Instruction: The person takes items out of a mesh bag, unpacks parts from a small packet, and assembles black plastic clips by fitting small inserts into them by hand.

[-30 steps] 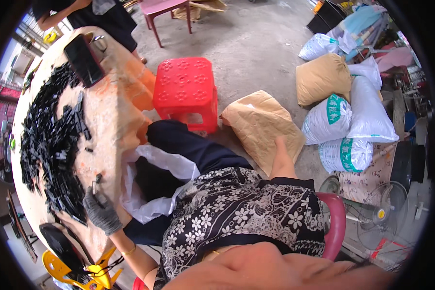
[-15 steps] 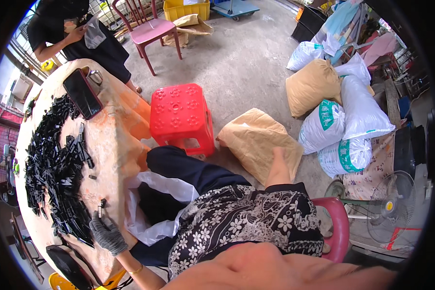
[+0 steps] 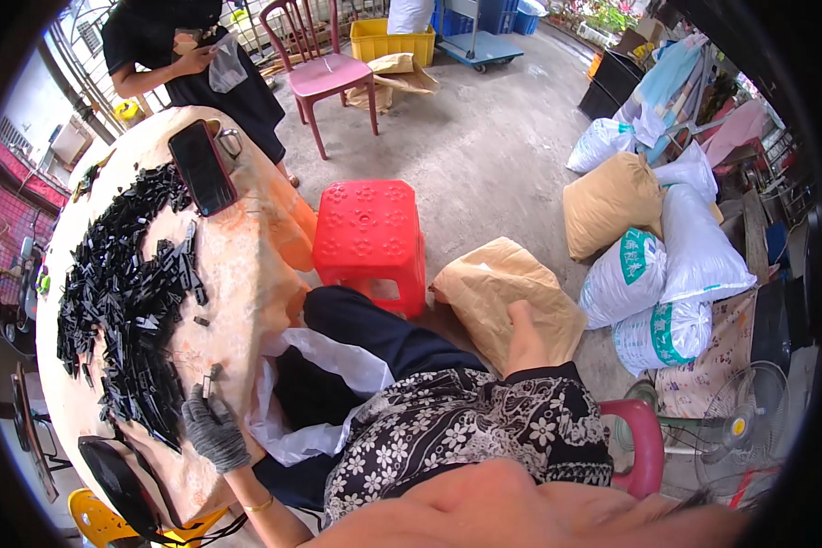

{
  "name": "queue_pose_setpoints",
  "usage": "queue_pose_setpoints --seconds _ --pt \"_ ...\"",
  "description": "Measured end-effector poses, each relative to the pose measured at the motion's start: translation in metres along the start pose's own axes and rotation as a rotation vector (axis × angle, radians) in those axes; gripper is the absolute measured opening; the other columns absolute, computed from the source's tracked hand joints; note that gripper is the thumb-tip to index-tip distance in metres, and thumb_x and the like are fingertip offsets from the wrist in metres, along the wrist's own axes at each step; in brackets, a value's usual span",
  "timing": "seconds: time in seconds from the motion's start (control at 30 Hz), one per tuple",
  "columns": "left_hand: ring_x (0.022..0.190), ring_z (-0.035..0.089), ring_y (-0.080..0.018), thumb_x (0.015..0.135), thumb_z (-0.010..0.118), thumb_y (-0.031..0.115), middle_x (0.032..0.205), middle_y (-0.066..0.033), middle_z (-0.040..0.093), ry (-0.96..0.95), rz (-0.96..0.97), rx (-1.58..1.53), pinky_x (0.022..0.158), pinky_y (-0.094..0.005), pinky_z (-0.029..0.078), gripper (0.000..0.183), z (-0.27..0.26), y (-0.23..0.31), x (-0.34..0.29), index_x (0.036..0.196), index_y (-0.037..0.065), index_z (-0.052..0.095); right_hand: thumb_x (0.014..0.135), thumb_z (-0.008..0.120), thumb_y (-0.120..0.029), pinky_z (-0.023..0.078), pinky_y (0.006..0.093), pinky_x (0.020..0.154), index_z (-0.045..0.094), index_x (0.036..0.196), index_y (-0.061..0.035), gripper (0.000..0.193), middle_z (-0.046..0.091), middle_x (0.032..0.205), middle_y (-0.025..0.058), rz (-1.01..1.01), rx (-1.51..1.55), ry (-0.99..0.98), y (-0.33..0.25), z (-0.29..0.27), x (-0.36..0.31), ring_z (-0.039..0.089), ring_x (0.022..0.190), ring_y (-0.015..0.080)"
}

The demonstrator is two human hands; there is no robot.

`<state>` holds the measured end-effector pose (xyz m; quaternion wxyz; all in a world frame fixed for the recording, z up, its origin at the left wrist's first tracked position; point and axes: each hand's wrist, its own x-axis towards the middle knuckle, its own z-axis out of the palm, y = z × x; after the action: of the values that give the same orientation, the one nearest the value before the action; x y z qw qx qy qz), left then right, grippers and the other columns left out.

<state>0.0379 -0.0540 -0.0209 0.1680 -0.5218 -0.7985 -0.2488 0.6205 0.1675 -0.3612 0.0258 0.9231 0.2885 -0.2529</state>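
My left hand (image 3: 217, 438), in a grey knitted glove, rests at the near edge of the cloth-covered round table (image 3: 233, 342). Its fingers are closed at a small piece (image 3: 210, 381) with a metal-looking shank and a dark end, too small to name. Just left of that hand spreads a heap of small black plastic-looking pieces (image 3: 142, 320). An open white plastic bag (image 3: 269, 425) with a dark inside hangs between the table edge and my lap. My right hand is not in view.
A phone (image 3: 203, 169) and a metal mug lie at the table's far end; a black pouch (image 3: 110, 475) sits at the near end. A red stool (image 3: 365, 224) stands ahead. Stuffed sacks (image 3: 703, 242) and a fan (image 3: 744, 425) are at right. Another person (image 3: 192, 64) stands far left.
The whole scene has shifted rightward and slightly down in the picture as my head moved. My left hand stays at the same small piece by the table edge.
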Motion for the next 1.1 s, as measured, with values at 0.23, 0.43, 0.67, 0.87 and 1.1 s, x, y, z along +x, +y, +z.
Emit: queue_pose_setpoints --seconds 0.23,0.43,0.67,0.87,1.1 --pt "0.079 0.056 -0.0346 0.082 0.053 0.011 0.086 -0.0175 0.056 0.019 0.019 -0.042 0.071 -0.0410 0.045 0.025 0.010 0.008 0.009 0.105 0.002 0.058 0.077 0.054 -0.013 0.050 0.0386 0.077 0.069 0.087 -0.0017 0.022 0.065 0.091 0.0197 -0.627 -0.324 0.016 -0.026 0.032 0.004 0.064 0.088 0.0303" --pt "0.079 0.057 -0.0327 0.083 0.055 0.015 0.087 -0.0163 0.057 0.079 -0.045 0.028 0.071 -0.0394 0.046 0.025 -0.004 0.002 -0.005 0.105 0.003 0.059 0.078 0.059 -0.021 0.050 0.0397 0.077 0.068 0.092 -0.0024 0.025 0.065 0.094 0.0199 -1.035 0.049 -0.084 -0.174 0.007 -0.146 0.063 0.088 0.0334" --pt "0.073 0.059 -0.0292 0.079 0.063 0.019 0.082 -0.0115 0.059 0.060 -0.169 -0.104 0.063 -0.0386 0.047 0.025 -0.015 0.015 0.006 0.102 0.011 0.064 0.081 0.063 -0.006 0.050 0.0269 0.061 0.064 0.096 -0.0003 0.016 0.065 0.085 0.0114 -1.846 0.744 -0.307 -0.249 -0.115 -0.401 0.063 0.067 0.0173" --pt "0.075 0.060 -0.0296 0.079 0.064 0.021 0.084 -0.0123 0.061 0.041 -0.261 -0.167 0.067 -0.0387 0.048 0.026 -0.023 0.007 -0.006 0.101 0.008 0.060 0.073 0.066 -0.005 0.048 0.0369 0.075 0.063 0.096 -0.0007 0.024 0.060 0.093 0.0134 -2.488 0.506 -0.458 -0.253 -0.106 -0.524 0.057 0.088 0.0316" --pt "0.080 0.062 -0.0294 0.076 0.069 0.015 0.088 -0.0139 0.062 -0.043 -0.312 -0.357 0.070 -0.0352 0.050 0.029 -0.034 0.000 -0.014 0.101 0.004 0.059 0.073 0.063 -0.006 0.046 0.0392 0.077 0.062 0.095 -0.0039 0.022 0.058 0.089 0.0109 -2.605 0.168 -0.543 -0.263 -0.077 -0.548 0.055 0.088 0.0301"
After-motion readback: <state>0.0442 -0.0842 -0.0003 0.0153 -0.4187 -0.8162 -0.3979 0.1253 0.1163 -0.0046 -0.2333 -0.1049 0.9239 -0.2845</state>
